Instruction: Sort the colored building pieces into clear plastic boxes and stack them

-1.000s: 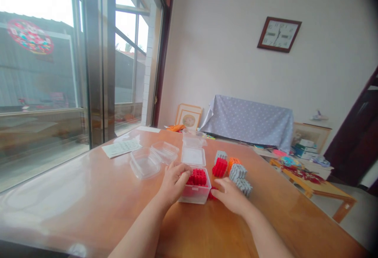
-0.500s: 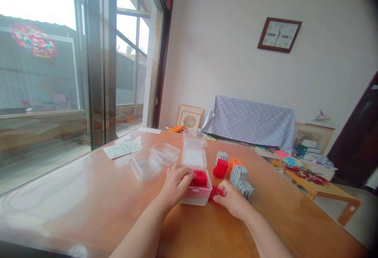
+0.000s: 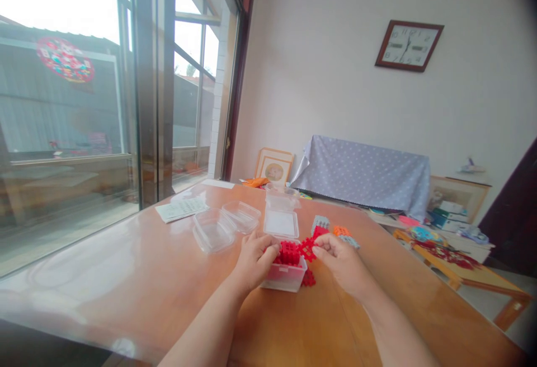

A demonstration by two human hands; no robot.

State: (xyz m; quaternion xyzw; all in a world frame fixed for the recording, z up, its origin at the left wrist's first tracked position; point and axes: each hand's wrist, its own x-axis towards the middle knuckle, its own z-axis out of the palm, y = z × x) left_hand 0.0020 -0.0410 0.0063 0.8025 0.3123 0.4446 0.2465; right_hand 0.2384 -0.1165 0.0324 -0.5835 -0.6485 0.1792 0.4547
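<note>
A small clear plastic box stands on the table with a row of red interlocking plastic blocks inside. At its left side is my left hand, fingers curled and thumb against the left end of that row; its fingertips are partly hidden. My right hand pinches a flat red notched block above the box's right rim. Another red block lies on the table against the box's right side. Behind my right hand are grey blocks and orange blocks, partly covered.
The box's open lid lies behind it. Two clear plastic trays and some paper sheets are to the left on the table. Farther back stand a cloth-covered piece of furniture and a low wooden table.
My right hand has risen from beside the box, lifting a red block to the rim. My left hand stays at the box. The view has shifted slightly.
</note>
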